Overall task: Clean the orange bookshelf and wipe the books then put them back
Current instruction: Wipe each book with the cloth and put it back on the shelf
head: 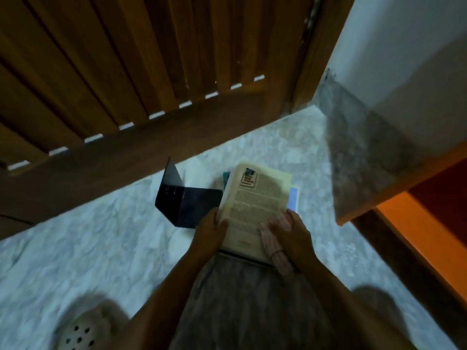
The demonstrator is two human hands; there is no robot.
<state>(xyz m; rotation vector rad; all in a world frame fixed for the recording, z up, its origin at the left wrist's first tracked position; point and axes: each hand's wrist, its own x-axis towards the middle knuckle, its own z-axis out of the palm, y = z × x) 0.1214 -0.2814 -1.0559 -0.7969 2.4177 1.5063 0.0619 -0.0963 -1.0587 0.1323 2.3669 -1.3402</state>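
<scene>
A cream book with printed text on its cover is held over the marble floor, above a small pile of other books. My left hand grips its lower left edge. My right hand presses a pink striped cloth against the book's lower right part. A dark metal bookend stands on the floor just left of the book. The orange bookshelf shows at the right edge, its inside mostly out of view.
A brown slatted wooden door fills the upper left. The pale marble floor spreads below it. A white wall with a grey stone skirting rises on the right. A perforated slipper sits at the bottom left.
</scene>
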